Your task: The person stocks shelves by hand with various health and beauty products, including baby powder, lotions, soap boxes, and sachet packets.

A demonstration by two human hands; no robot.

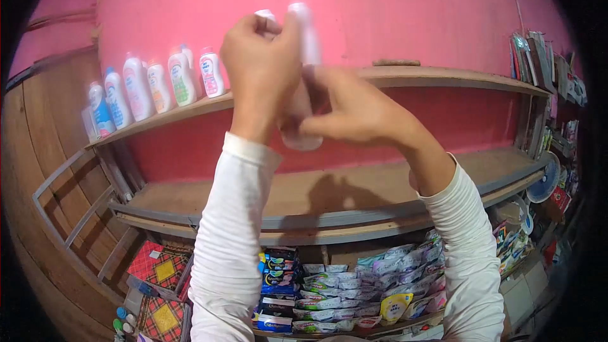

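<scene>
In front of the pink wall, my left hand is closed, fingers curled round a white powder bottle whose base shows low, below the wrist. A second white bottle stands up beside its knuckles, smeared by motion. My right hand reaches in from the right, its thumb and fingers bent about the lower part of the bottles. Which bottle each finger touches is partly hidden. On the upper shelf to the left stand several similar bottles, among them a pink-labelled powder bottle closest to my hands.
Below is a wooden shelf with a grey metal edge. Several stacked packets fill the level beneath. Red checkered boxes lie at lower left by a metal frame. Hanging goods and a blue round item are at right.
</scene>
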